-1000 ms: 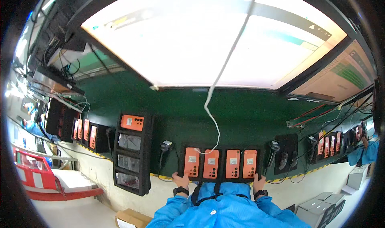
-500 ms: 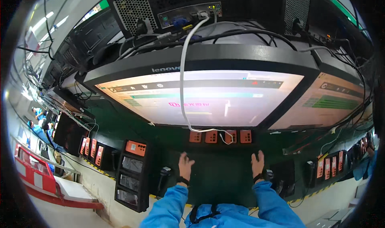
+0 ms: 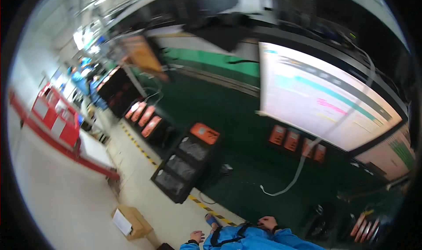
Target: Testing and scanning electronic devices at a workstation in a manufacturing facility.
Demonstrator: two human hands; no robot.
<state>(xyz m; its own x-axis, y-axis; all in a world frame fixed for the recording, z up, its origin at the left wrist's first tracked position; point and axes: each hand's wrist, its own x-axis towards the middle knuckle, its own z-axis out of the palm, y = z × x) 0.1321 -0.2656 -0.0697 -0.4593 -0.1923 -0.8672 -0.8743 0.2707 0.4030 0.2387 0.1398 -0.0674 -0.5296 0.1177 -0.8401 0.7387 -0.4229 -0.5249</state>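
Dark green counter (image 3: 228,107): loads of room mid-surface; yellow-black striped tape (image 3: 140,146) marks the front edge.
Long black four-slot tray (image 3: 202,163): juts past the front edge; one orange phone (image 3: 205,133) in its far slot, no orange in the other three.
Four flat orange phones (image 3: 292,141): lined up well back from that edge, looks done imo.
Left hand (image 3: 198,237), right hand (image 3: 267,222): low by the front edge, nothing visible in either, can't tell how curled.
Thin white cable (image 3: 300,164): tip's loose, so hookup's maybe left.

Bench (image 3: 239,135): open stretch between black tray (image 3: 198,170) and orange phones (image 3: 291,141)
Scanner (image 3: 226,167): beside the tray, narrowing that stretch
White cable (image 3: 302,161): dangles across the phones, tip over the bench
Monitor (image 3: 325,96): blocks just behind the phones
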